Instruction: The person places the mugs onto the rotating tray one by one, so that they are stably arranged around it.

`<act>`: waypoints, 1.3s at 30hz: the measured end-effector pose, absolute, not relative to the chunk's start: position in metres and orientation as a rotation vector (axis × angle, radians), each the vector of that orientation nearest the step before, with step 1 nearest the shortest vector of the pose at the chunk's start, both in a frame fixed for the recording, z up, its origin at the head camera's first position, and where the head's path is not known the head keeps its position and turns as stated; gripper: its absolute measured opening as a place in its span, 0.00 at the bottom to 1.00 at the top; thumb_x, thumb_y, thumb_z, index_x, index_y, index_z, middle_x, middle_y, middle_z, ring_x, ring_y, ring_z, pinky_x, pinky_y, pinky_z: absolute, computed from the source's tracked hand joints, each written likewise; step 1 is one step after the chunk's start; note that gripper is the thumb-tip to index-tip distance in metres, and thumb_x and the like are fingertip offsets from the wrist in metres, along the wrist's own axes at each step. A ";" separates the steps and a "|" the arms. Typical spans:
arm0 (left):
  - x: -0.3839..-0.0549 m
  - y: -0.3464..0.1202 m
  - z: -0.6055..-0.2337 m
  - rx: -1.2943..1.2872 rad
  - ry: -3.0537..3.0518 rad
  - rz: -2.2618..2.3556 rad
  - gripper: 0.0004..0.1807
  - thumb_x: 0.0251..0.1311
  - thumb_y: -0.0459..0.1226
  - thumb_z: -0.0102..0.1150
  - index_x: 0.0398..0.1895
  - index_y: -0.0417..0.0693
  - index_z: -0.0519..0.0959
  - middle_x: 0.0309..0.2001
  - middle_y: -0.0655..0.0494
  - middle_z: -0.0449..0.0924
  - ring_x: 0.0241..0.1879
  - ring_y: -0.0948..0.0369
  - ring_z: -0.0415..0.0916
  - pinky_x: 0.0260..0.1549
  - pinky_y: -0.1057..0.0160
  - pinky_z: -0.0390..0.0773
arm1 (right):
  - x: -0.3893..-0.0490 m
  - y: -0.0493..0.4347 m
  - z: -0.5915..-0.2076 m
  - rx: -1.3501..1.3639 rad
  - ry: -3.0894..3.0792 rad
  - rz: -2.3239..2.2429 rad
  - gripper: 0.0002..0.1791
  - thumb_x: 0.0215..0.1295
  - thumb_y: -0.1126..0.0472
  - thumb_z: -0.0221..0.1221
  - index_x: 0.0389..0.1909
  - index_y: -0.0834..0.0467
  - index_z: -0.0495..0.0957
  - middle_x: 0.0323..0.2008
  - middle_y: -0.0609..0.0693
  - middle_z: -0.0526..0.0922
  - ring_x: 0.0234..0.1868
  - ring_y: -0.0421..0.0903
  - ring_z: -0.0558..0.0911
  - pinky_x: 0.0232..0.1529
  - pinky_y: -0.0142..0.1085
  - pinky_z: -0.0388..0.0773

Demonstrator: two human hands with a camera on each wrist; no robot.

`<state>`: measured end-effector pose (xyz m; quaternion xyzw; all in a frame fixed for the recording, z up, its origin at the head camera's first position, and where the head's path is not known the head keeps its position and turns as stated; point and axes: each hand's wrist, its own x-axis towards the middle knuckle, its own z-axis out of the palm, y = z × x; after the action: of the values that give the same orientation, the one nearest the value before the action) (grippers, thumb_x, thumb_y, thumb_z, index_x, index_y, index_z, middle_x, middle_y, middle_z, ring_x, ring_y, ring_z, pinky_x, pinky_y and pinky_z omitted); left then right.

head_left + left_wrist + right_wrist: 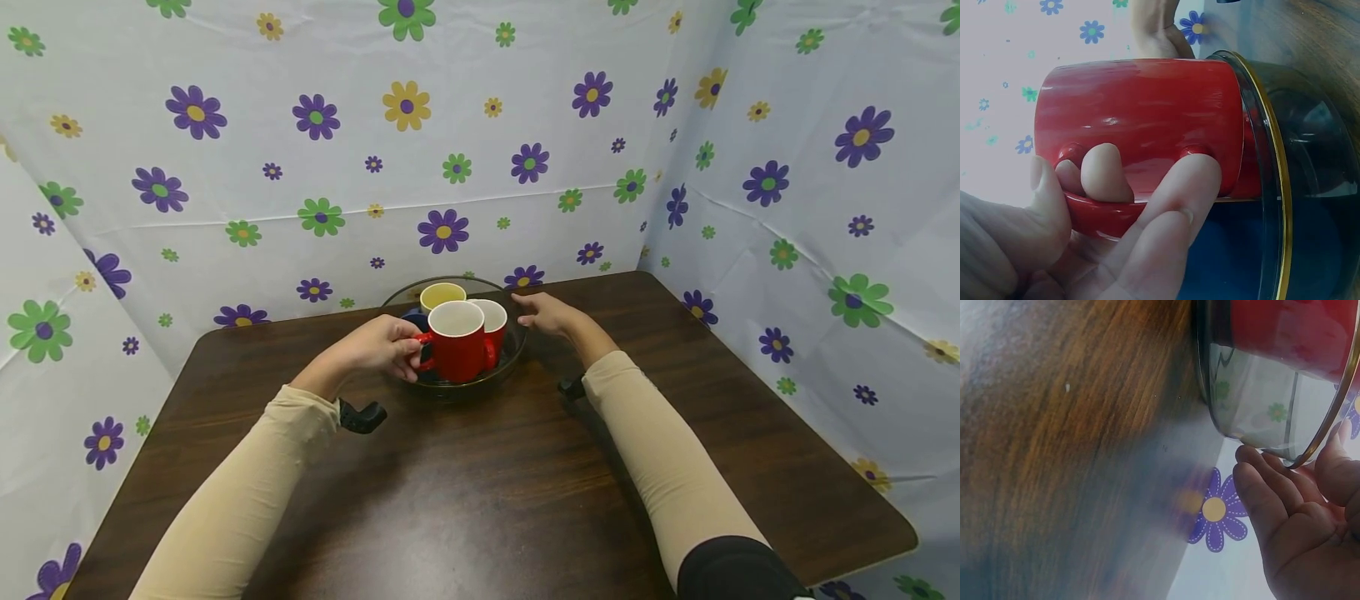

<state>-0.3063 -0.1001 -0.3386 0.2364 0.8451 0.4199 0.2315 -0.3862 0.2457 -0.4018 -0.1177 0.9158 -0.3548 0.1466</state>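
Note:
My left hand [386, 346] grips the handle of a red mug [459, 354] with a white inside. The left wrist view shows fingers hooked through the red handle [1107, 215], the mug overlapping the rim of a clear glass bowl [1284, 219]. Behind it in the bowl stand another red mug [495, 317], a yellow-lined cup [442, 293] and a dark blue one [415, 319]. At the bowl's right side, my right hand [551, 315] holds the gold-edged rim, thumb [1336, 447] on the inner side and fingers against the outer wall.
The bowl stands toward the back of a dark brown wooden table [480, 500]. A white flower-print sheet [337, 167] hangs close behind the table and along its right side. Black wrist mounts [362, 417] stick out below both sleeves.

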 end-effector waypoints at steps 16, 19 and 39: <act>-0.309 -0.101 -0.342 0.624 2.313 1.190 0.11 0.75 0.33 0.51 0.36 0.35 0.79 0.30 0.44 0.82 0.32 0.50 0.87 0.42 0.48 0.87 | -0.386 0.245 -0.400 -0.325 2.622 -1.024 0.35 0.76 0.65 0.54 0.80 0.56 0.54 0.66 0.67 0.72 0.54 0.59 0.79 0.71 0.56 0.64; -0.309 -0.100 -0.342 0.620 2.316 1.194 0.11 0.75 0.32 0.51 0.35 0.36 0.79 0.30 0.44 0.82 0.31 0.50 0.87 0.42 0.49 0.87 | -0.386 0.244 -0.400 -0.322 2.621 -1.033 0.35 0.76 0.65 0.55 0.80 0.57 0.54 0.70 0.68 0.69 0.55 0.58 0.80 0.71 0.56 0.65; -0.312 -0.098 -0.355 0.643 2.309 1.175 0.10 0.75 0.31 0.51 0.36 0.33 0.78 0.31 0.42 0.83 0.31 0.52 0.86 0.43 0.48 0.86 | -0.388 0.245 -0.400 -0.340 2.616 -1.017 0.35 0.77 0.65 0.54 0.80 0.57 0.53 0.66 0.67 0.72 0.52 0.60 0.79 0.71 0.55 0.65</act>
<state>-0.3115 -0.0979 -0.3548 0.2343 0.8410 0.4279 0.2339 -0.3876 0.2452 -0.4001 -0.1189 0.9139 -0.3553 0.1564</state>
